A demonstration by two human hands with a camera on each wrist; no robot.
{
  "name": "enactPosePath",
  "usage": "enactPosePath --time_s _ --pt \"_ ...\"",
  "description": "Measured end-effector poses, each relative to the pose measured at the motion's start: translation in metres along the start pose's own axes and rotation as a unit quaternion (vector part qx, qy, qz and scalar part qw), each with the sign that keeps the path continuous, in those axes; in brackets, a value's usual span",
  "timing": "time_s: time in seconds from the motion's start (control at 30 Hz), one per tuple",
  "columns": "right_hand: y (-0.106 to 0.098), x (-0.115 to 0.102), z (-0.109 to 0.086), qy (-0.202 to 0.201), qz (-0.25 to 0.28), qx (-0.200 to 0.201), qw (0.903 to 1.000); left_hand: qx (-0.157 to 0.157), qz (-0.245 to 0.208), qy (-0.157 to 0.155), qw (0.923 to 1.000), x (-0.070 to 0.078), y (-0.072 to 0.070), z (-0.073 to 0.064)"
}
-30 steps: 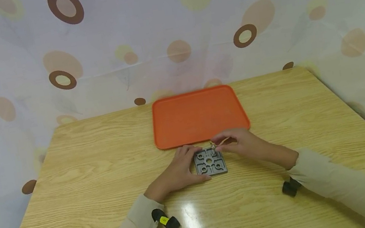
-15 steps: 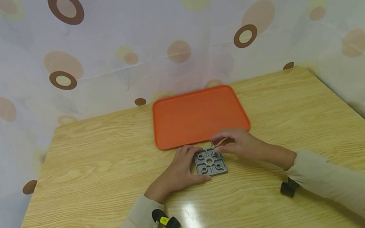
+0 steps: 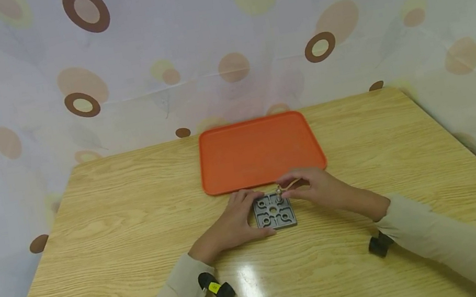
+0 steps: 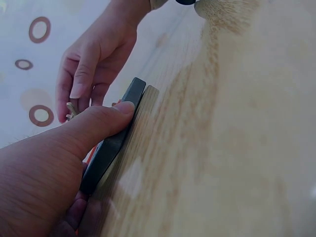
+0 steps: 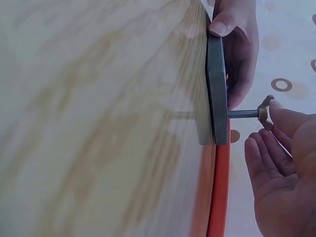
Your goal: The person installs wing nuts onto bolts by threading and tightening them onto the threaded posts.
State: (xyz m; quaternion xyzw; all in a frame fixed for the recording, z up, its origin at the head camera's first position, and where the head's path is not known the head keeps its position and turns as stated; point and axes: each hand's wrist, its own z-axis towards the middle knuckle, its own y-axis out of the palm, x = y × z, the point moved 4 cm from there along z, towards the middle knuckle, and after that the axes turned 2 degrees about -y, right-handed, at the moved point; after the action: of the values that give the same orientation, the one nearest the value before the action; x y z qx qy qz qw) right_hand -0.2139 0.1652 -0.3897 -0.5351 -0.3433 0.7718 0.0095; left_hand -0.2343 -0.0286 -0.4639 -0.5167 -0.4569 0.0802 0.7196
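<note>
A square grey metal plate (image 3: 273, 210) with a ringed hole in its middle and more rings near its corners lies flat on the table. My left hand (image 3: 231, 226) grips it at the left, thumb along the near edge and fingers at the far edge. Out of the plate's far right corner stands a wing bolt (image 5: 244, 114), its threaded shaft upright and largely exposed. The thumb and fingers of my right hand (image 3: 316, 187) are at its wings, pinching them. In the left wrist view, my left thumb (image 4: 106, 121) presses the plate's edge, and the bolt is mostly hidden.
Just beyond the plate lies an orange tray (image 3: 260, 152) on the wooden table (image 3: 141, 197). A patterned cloth (image 3: 200, 43) hangs behind the table and at its sides. Black wrist cameras hang under both sleeves.
My right hand and forearm have shifted slightly left and back again, with the fingers staying at the wing bolt. The left hand and the plate have kept their place.
</note>
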Motion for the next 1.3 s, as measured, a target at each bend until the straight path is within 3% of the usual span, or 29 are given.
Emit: enactPosePath --time_s 0.23,0.5,0.7,0.93,1.3 --pt "-0.004 0.002 -0.004 0.008 -0.018 0.008 0.9998 -0.001 0.002 0.001 1.0000 0.001 0.000 0.000" --pt "-0.005 0.035 -0.006 0.006 -0.015 0.011 0.9998 0.002 -0.001 0.006 1.0000 0.001 -0.001 0.000" --pt "-0.006 0.033 -0.008 0.013 -0.021 0.012 0.9996 0.000 -0.004 0.008 1.0000 0.002 -0.001 -0.001" --pt "-0.007 0.007 -0.007 0.002 -0.025 0.007 0.9996 0.003 -0.007 0.005 1.0000 0.003 -0.003 -0.002" --pt "-0.003 0.002 -0.003 -0.014 -0.022 0.009 0.9996 0.001 -0.004 0.005 1.0000 0.004 -0.003 -0.002"
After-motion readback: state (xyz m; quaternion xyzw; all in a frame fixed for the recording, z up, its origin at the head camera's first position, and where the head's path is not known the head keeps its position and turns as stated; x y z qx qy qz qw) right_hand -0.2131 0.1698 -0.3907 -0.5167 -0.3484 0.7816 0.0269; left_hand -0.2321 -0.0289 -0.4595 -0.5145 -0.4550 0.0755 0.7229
